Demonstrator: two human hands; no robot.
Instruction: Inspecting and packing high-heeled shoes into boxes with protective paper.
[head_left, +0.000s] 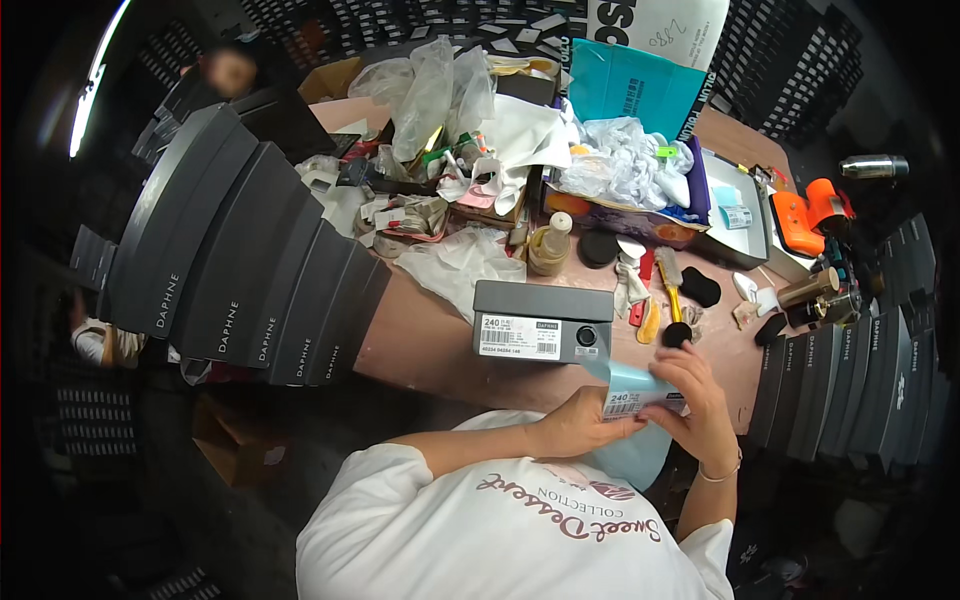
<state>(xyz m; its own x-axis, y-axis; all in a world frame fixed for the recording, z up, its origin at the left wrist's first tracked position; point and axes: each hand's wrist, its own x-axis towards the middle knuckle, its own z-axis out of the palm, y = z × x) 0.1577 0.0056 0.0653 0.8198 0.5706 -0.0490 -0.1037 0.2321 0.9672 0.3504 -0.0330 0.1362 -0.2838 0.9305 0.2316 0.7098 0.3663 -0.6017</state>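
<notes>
Close in front of my body I hold a label sheet of light-blue backing, with a white printed label showing on it. My left hand pinches its left side between thumb and fingers. At the sheet's right side is my right hand, its thumb on the label's lower edge and its fingers curled over the upper edge. More of the pale-blue backing hangs below my hands. Just beyond them on the table stands a closed dark grey shoe box, with a white barcode label on its near side.
Dark grey shoe boxes are stacked at the left and right. Farther back, a purple carton holds crumpled white wrapping. A glass bottle, a yellow-handled brush and an orange tape dispenser are on the pink table.
</notes>
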